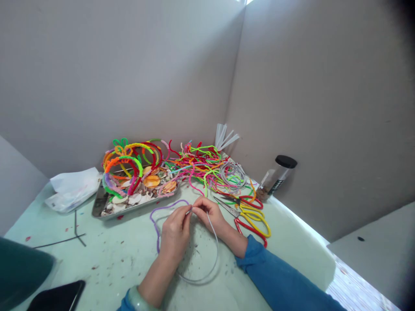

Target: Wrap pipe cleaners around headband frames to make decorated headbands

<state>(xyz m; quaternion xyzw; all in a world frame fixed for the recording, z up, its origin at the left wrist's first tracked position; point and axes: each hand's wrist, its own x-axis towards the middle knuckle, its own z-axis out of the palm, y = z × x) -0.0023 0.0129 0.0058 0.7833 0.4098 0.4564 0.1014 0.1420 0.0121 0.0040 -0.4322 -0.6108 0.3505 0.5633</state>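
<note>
Both of my hands meet above the table, their fingertips pinched together. My left hand (177,230) is closed on a purple pipe cleaner (165,207), whose tail loops out to the left and passes behind the wrist. My right hand (210,214) is closed on a thin grey wire (216,259). The wire curves down in an open loop and runs under my left forearm. Where pipe cleaner and wire meet, my fingers hide the join. To the right of my right hand lie scissors with yellow handles (256,218) and scissors with red handles (254,201).
A metal tray (136,208) holds shells and colourful pipe-cleaner hoops (123,172). Behind it are a heap of pipe cleaners (197,162), coiled wire (234,176) and white strips (223,137). A black-lidded jar (278,178) stands right. Left are plastic bags (74,188), black sticks (76,224) and a phone (58,297).
</note>
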